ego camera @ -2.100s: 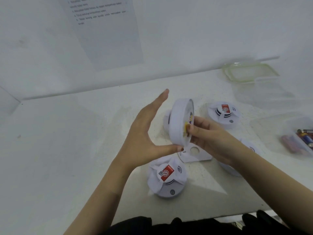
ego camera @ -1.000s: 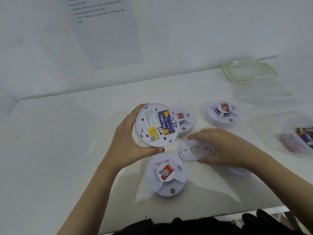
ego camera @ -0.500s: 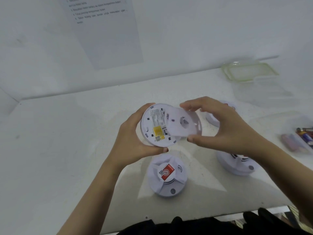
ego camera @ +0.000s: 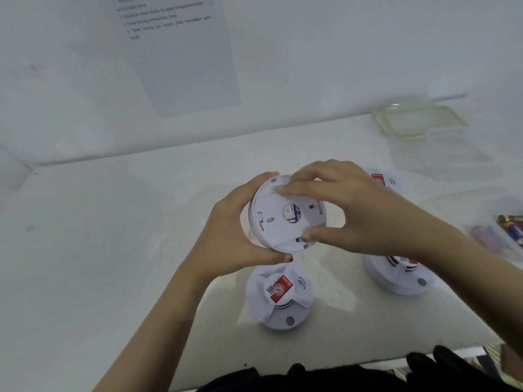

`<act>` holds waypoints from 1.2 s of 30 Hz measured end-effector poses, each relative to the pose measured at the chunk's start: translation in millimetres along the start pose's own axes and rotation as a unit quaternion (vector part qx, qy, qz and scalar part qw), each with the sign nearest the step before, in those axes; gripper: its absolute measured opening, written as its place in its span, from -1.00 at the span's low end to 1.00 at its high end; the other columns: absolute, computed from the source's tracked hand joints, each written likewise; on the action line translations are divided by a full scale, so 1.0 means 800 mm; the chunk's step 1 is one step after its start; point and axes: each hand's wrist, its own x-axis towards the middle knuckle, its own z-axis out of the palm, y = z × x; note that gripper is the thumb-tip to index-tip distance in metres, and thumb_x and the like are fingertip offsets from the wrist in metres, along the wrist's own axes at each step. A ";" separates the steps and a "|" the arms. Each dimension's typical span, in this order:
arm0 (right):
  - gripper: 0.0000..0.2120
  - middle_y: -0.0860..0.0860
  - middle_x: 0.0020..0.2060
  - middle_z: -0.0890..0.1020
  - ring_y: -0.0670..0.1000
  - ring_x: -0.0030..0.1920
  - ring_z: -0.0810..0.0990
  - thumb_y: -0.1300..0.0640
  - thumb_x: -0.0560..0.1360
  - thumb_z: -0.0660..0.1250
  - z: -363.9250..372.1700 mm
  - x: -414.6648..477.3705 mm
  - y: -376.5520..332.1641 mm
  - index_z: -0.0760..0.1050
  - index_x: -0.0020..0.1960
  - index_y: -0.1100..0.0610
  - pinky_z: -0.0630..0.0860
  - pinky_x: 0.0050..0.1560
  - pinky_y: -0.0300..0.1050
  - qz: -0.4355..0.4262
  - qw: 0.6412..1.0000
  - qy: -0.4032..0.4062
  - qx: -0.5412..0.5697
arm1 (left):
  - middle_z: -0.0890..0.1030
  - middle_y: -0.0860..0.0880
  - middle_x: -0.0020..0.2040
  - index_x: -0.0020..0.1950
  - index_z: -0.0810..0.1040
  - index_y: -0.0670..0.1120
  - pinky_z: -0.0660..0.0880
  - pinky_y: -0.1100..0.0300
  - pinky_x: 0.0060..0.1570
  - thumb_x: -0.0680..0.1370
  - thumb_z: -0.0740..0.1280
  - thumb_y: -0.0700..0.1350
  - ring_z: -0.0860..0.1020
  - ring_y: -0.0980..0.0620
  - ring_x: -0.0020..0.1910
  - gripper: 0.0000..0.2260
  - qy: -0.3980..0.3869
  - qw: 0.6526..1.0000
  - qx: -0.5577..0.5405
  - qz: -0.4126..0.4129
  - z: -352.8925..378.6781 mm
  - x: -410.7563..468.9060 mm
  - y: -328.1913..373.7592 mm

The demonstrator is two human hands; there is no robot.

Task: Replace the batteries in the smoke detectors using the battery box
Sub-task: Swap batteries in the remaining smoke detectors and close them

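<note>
Above the table [ego camera: 85, 250], both hands [ego camera: 365, 219] closed around 1 smoke detector [ego camera: 285, 219].

White smoke detectors [ego camera: 279, 298] with red stickers [ego camera: 280, 288]; green-rimmed lid [ego camera: 418, 120].

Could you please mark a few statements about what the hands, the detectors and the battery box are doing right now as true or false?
1. Both hands are on the same smoke detector. True: the left hand cups its rim and the right hand presses the back plate onto it.
2. The held detector's back faces the camera. True.
3. The detector nearest the person lies with its back plate up. False: its red-labelled front faces up.
4. The green-rimmed lid is closed on the battery box. False: it lies apart, further back on the table.
5. Batteries show in the battery box. True.
</note>
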 end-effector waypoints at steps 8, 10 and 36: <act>-0.47 -0.04 0.00 0.48 -0.02 -0.01 0.46 0.01 0.28 0.41 0.001 0.001 -0.004 0.50 0.25 -0.02 0.40 0.06 -0.09 0.031 0.999 0.010 0.028 | 0.56 0.09 0.25 0.36 0.44 0.00 0.50 0.04 0.21 0.13 0.68 -0.11 0.52 0.03 0.26 -0.16 0.000 1.000 0.004 0.009 0.002 -0.001 0.003; -0.46 -0.05 -0.01 0.48 -0.02 0.00 0.46 0.01 0.28 0.41 0.004 -0.001 -0.004 0.49 0.26 -0.02 0.43 0.05 -0.08 0.037 0.998 0.012 0.043 | 0.56 0.09 0.25 0.36 0.44 0.00 0.50 -0.01 0.21 0.13 0.68 -0.10 0.52 0.02 0.27 -0.16 0.002 1.000 0.005 0.007 0.002 -0.002 0.001; -0.43 0.04 0.08 0.56 -0.01 0.10 0.47 -0.23 0.37 0.34 0.025 -0.017 -0.020 0.51 0.23 0.12 0.34 0.08 -0.12 0.008 0.996 0.083 -0.029 | 0.57 0.20 0.20 0.34 0.45 0.08 0.46 0.28 0.16 0.10 0.59 0.11 0.53 0.13 0.21 -0.18 0.019 0.997 0.035 0.063 0.010 -0.009 0.005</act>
